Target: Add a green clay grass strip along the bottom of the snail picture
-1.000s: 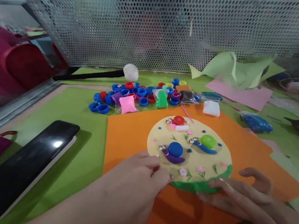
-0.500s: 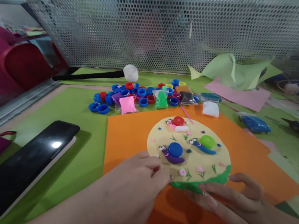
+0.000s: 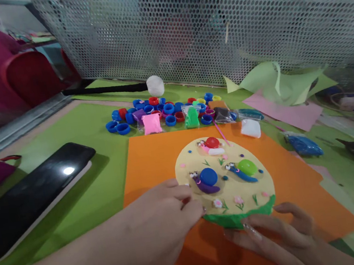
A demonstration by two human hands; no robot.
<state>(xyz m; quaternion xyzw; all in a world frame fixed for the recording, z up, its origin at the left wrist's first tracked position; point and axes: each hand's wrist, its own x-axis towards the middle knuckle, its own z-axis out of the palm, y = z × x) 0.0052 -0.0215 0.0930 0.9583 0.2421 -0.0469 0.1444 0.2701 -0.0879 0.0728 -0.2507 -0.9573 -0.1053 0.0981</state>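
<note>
A round cream board (image 3: pixel 180 154) lies on an orange sheet (image 3: pixel 147 158), with three clay snails with cap shells, small flowers and grass on it. Green clay (image 3: pixel 229 220) runs along its near edge. My left hand (image 3: pixel 172 221) is closed in a pinch at the board's left near edge; what its fingertips hold is hidden. My right hand (image 3: pixel 276 232) touches the green clay at the near right edge, its fingers spread.
Bottle caps (image 3: pixel 123 128) and clay packets in pink (image 3: pixel 151 123), green (image 3: pixel 191 117) and white (image 3: pixel 250 128) lie behind the board. A black phone (image 3: pixel 40 191) is at left, crumpled paper (image 3: pixel 271 79) at back right. A perforated metal panel (image 3: pixel 182 26) stands behind.
My right hand has shifted slightly to the right along the green edge. My left hand stays at the board's left near edge. The whole view has moved very slightly.
</note>
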